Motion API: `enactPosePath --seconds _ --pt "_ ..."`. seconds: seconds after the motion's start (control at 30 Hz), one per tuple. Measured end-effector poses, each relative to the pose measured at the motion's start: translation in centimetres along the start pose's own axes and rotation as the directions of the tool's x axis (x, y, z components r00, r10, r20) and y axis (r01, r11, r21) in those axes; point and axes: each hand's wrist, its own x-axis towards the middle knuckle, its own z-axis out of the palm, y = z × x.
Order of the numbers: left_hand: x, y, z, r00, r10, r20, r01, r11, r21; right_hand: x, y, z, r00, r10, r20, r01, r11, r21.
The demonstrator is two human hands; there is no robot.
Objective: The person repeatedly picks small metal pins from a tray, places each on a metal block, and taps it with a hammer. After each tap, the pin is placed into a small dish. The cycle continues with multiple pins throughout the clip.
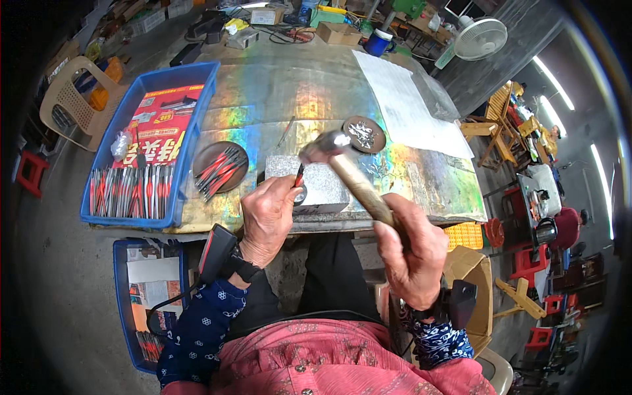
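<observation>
My left hand (pixel 266 214) pinches a slim red-and-black tool (pixel 300 174) against the top of a grey block (pixel 326 192) at the table's near edge. Most of that tool is hidden by my fingers and the hammer head. In my right hand (pixel 418 253) is a hammer, gripped by its wooden handle (pixel 361 185). Its metal head, slightly blurred, hangs above the block near my left fingertips. To the left, a brown dish (pixel 243 172) holds several slim red-and-black pieces. Behind the block to the right, a second dish (pixel 380 138) contains small silvery metal pieces.
A blue tray (pixel 128 222) at the left carries rows of slim red, black and silver pieces. Another blue tray (pixel 122 309) sits lower down beside my legs. White sheets (pixel 408 105) cover the table's right side. A cardboard box (pixel 479 283) stands by my right arm.
</observation>
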Motion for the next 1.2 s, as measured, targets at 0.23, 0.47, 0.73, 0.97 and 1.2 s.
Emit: enactPosePath --seconds 0.23,0.47,0.73,0.97,1.2 --pt "-0.1 0.1 -0.1 0.998 -0.061 0.034 0.061 0.998 -0.006 -0.3 -2.2 -2.0 0.986 -0.037 -0.163 0.039 0.999 0.007" --pt "0.0 0.0 -0.1 0.999 -0.030 0.025 0.030 1.000 0.006 1.1 -0.7 -0.6 0.988 0.025 0.155 -0.007 0.994 -0.112" --pt "-0.1 0.1 0.0 1.000 -0.018 0.021 0.018 1.000 0.011 1.4 -1.1 -1.6 0.993 0.066 0.103 -0.063 0.998 -0.024" --pt "0.0 0.1 -0.1 0.999 -0.035 0.031 0.034 0.999 0.010 1.7 -2.5 -2.3 0.954 -0.144 -0.262 0.172 0.981 0.088" --pt "-0.1 0.0 -0.1 0.999 -0.031 0.031 0.032 0.999 -0.013 0.9 -0.4 -1.6 0.991 0.104 0.087 -0.101 0.994 -0.041"
